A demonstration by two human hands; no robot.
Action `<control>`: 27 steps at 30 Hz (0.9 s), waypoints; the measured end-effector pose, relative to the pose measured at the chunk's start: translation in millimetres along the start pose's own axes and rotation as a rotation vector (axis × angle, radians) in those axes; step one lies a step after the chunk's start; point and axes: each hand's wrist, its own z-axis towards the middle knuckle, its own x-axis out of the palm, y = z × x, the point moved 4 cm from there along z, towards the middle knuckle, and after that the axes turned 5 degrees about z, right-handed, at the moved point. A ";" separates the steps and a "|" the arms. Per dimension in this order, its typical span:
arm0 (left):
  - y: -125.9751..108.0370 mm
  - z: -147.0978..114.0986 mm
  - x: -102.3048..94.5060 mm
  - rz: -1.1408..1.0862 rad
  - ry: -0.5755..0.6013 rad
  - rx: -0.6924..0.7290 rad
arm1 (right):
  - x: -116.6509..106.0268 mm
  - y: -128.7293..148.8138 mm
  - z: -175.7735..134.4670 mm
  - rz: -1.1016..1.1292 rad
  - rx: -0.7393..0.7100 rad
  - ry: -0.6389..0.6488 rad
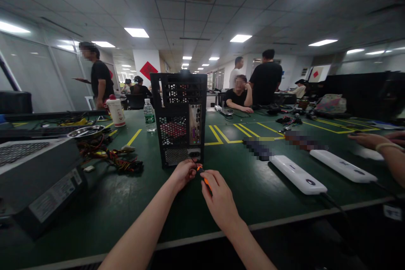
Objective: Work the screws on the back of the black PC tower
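The computer case [177, 112] stands upright on the green table [120, 202], its back panel toward the person, and the step in hand looks like screwdriver work at its lower edge. The right hand [218, 196] has its fingers clamped on the orange-and-black screwdriver [206, 178], while the left hand's [184, 176] fingers curl in close by the tool's front end, though I cannot tell whether they pinch anything. The next move seems to call for a steady tip, well lined up.
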 end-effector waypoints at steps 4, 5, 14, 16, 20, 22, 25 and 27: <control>-0.9 0.8 -0.8 -0.012 -0.006 0.010 | 1.5 0.7 2.1 -0.002 0.009 0.018; -1.3 0.7 -0.8 -0.014 -0.001 0.016 | 1.9 0.8 2.5 -0.001 0.010 0.022; -2.0 -0.4 -1.3 -0.033 -0.010 0.030 | 6.7 0.7 3.6 -0.086 0.007 0.053; -2.3 -0.6 -1.4 -0.030 -0.024 0.026 | 10.6 3.0 2.7 -0.159 -0.004 0.078; -2.6 -1.5 -2.6 -0.010 -0.049 -0.005 | 24.8 15.5 1.2 -0.305 -0.037 0.134; -2.6 -1.8 -4.2 -0.004 -0.061 -0.018 | 31.5 23.5 2.9 -0.369 -0.058 0.142; -2.5 -1.7 -7.6 -0.026 -0.085 -0.018 | 32.8 29.4 9.5 -0.362 -0.028 0.107; -2.9 -1.8 -8.1 -0.064 -0.060 -0.010 | 27.0 26.2 14.2 -0.322 0.042 0.057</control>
